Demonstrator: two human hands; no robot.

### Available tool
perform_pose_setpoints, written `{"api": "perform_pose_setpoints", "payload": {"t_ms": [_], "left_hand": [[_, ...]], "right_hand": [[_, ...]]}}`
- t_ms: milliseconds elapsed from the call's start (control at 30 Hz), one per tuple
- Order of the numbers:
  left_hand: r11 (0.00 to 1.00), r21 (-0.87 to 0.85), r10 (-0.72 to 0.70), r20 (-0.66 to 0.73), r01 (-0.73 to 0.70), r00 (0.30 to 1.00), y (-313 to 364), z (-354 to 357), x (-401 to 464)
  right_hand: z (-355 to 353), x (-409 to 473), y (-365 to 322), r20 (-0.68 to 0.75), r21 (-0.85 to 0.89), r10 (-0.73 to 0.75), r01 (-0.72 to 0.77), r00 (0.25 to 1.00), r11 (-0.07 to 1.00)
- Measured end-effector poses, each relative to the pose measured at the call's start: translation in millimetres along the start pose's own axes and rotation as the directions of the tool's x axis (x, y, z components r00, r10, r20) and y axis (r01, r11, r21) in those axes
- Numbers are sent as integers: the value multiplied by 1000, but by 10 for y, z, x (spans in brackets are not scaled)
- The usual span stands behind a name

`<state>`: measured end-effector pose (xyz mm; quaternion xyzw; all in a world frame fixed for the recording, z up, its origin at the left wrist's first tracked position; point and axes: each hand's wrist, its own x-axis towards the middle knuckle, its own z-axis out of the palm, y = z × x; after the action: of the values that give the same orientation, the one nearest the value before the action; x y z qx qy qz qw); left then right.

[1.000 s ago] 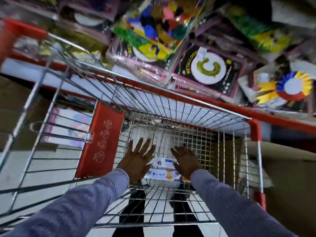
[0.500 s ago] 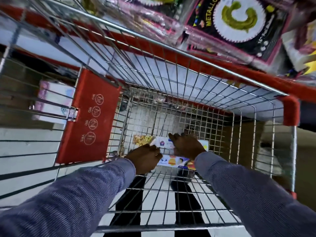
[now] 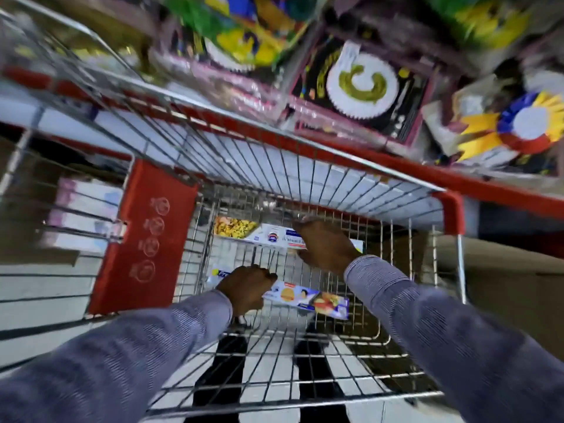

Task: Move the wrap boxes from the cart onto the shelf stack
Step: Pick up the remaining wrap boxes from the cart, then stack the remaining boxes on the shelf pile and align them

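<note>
Two wrap boxes deep in cart (image 3: 335,166), long axes left-right. Left hand (image 3: 245,288) fingers curled around near box (image 3: 305,297) at its left end. Right hand (image 3: 325,245) fingers clasping far box (image 3: 259,233) toward its right end. Lift straight up, one box each.

we saw two long, narrow wrap boxes down inside the wire cart (image 3: 320,178). the nearer wrap box (image 3: 305,297) lay slanted, white and blue with food pictures toward its right end, its left part gripped. the farther wrap box (image 3: 259,235) sat higher, tilted, with a yellow food picture at its left end and its right part covered.
</note>
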<state>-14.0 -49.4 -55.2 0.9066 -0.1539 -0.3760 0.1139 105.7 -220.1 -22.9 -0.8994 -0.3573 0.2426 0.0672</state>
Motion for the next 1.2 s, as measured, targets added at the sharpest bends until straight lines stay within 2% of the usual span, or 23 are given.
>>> {"api": "perform_pose_setpoints", "payload": {"t_ms": [67,133,267,433,500,567,700,867,1200], "left_hand": [[1000,-2,-11,-84,10,996,-13,-447,-307],[1000,14,25,-252,-22,967,-35,-827,-588],[991,130,60,-541,12,839,33,-1828,-1214],[979,132,-14,-718,156,696,425,-3150,-1979],[972,127,-36,-750,197,661,564,-3532,-2192],[975,103,-38,-790,194,612,701,-3914,-2401],[982,77,-35,-824,174,565,881,-4505,-2630],[986,78,-19,-832,151,554,1035,-5016,-2639],[988,119,44,-824,98,564,1076,-5701,-2307]], "right_hand": [[-590,-93,-82,-49,31,-11,13,999,999],[-1142,-135,-155,-87,45,-50,54,995,998],[-2586,-389,-444,-165,-51,-127,120,978,991],[-4045,-820,-845,-273,-178,-217,173,937,969],[-4400,-966,-923,-313,-207,-232,173,921,963],[-4766,-1124,-987,-373,-252,-232,143,898,957],[-5295,-1260,-983,-434,-266,-184,69,882,961],[-5693,-1223,-758,-526,-165,-103,18,844,986],[-6215,-633,-125,-523,-57,95,-147,847,988]]}}
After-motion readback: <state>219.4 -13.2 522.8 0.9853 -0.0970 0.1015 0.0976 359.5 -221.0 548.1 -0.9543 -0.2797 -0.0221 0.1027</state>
